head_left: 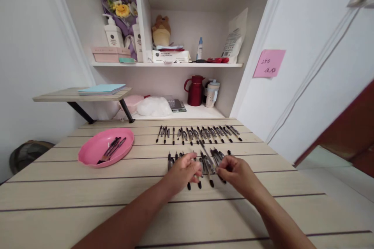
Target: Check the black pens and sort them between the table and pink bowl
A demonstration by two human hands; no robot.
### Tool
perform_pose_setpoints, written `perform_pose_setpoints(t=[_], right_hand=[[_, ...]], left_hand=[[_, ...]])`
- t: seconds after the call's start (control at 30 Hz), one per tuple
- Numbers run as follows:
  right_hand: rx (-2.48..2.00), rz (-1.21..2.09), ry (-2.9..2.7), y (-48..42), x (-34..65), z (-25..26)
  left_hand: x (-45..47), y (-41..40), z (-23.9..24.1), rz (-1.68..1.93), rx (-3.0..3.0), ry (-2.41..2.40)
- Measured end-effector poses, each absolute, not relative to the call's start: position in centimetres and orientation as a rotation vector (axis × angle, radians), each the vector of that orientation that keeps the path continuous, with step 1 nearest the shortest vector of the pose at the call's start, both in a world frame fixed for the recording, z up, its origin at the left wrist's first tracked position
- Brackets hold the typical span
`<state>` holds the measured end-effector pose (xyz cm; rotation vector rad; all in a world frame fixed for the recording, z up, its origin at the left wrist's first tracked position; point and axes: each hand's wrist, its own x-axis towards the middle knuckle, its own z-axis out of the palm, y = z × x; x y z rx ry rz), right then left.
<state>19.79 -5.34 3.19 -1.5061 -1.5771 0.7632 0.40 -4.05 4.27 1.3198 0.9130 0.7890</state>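
Wooden surface (87, 202), centre frame: pen (207, 152) gripped by right hand (238, 173); left hand (182, 173) curled over pens (175, 157), its grip not discernible.

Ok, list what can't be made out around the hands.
Head view only.
Near row of pens: partly covered by left hand and right hand.
Left hand's grip: the hand's back hides it.
Raised pen: lower end inside right hand.
Pens in pink tray: too small to count.

Both forearms reach forward and converge; the left hand (183, 172) curls palm-down, the right hand (237, 172) pinches its fingertips just beside it.
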Motion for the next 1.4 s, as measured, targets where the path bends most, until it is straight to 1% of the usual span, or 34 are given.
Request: perform_pose_setpoints(t=[0.07, 0.17, 0.23, 0.3, 0.37, 0.47, 0.6, 0.8, 1.0, 1.4], right_hand=[[-1.340, 0.893, -1.598, -5.9, 17.5, 3.2], [-1.250, 0.976, -1.589, -6.1, 15.6, 3.6], [-1.251, 0.995, -1.502, -5.5, 15.6, 4.3], [-1.242, 1.038, -1.344, -4.5, 16.2, 5.1], [-1.185, 1.115, -1.164, -3.4, 16.7, 5.9], [-1.066, 1.189, -0.973, -2.4, 16.8, 6.6], [-0.998, 1.180, -0.921, -2.2, 16.3, 6.6], [-1.033, 1.184, -1.019, -2.4, 16.5, 6.2], [-1.037, 1.117, -1.014, -2.2, 17.0, 6.0], [-1.045, 1.157, -1.118, -3.2, 16.6, 6.2]], left_hand=[[1.2, -4.1, 4.0, 0.853, 1.096, 0.798], [1.5, -4.2, 3.3, 0.947, 0.963, 0.784], [1.1, -4.3, 3.0, 0.934, 1.021, 0.839], [0.6, -4.5, 2.9, 0.842, 1.160, 0.864], [0.2, -4.8, 3.1, 0.752, 1.287, 0.852], [0.0, -5.2, 3.5, 0.725, 1.402, 0.851], [0.0, -5.3, 3.9, 0.730, 1.509, 0.886], [-0.1, -5.1, 3.7, 0.711, 1.593, 0.952], [-0.2, -5.1, 3.8, 0.705, 1.643, 0.972], [-0.3, -5.1, 3.9, 0.707, 1.713, 0.991]])
